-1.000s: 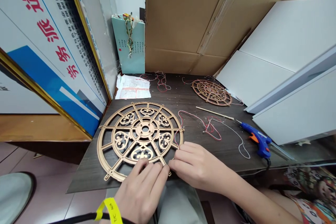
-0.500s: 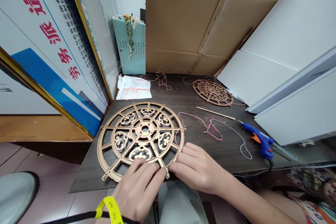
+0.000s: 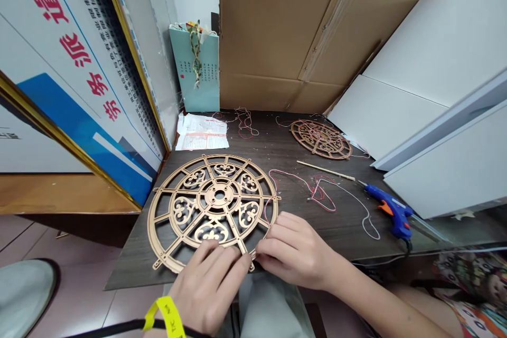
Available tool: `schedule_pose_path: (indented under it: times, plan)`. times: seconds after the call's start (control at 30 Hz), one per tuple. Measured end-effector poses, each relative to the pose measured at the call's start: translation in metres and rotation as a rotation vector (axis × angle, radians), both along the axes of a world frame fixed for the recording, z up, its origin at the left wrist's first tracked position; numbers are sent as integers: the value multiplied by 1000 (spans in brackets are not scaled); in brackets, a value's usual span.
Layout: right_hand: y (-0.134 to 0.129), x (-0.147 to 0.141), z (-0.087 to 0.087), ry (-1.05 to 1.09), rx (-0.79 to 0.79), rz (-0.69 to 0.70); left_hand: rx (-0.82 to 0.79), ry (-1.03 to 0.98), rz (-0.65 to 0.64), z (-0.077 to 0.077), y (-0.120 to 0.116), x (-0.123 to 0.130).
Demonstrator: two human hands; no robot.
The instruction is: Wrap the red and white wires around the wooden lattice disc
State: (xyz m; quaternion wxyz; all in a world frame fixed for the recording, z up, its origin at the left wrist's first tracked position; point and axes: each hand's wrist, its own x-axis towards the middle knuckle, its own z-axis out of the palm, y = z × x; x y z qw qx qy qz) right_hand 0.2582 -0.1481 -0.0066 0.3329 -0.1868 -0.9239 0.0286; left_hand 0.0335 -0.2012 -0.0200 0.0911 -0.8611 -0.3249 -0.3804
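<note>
A large openwork wooden wheel [image 3: 219, 195] lies at the table's front edge. My left hand [image 3: 212, 280], with a yellow tag at its wrist, has its fingers closed on the near rim. Against the lower right rim, my right hand [image 3: 295, 251] is closed in a pinch; its fingertips are partly hidden. A red and white thread [image 3: 297, 175] runs from the rim near my right hand across the table to a loose tangle.
Behind lie a smaller wooden wheel [image 3: 320, 139], papers [image 3: 203, 132] and more thread [image 3: 246, 124]. A thin stick [image 3: 325, 170] and a blue glue gun [image 3: 390, 208] are on the right. Cardboard [image 3: 277, 26] stands at the back, beside a light blue bag [image 3: 200, 71].
The large wheel has turned slightly under my hands. My right hand has shifted a little to the right; my left hand stays almost in place.
</note>
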Motion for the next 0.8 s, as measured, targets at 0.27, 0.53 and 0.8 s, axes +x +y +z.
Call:
schedule_pose_path:
  times: [0.27, 0.53, 0.8]
  plan:
    - [-4, -2, 2, -19, -87, 58, -50, 26, -46, -6, -4, -7]
    - [-3, -6, -1, -35, -70, 33, -50, 36, -43, -7, -1, -7]
    - [-7, -2, -12, 105, -98, 51, -76, 65, -41, -13, 0, -10]
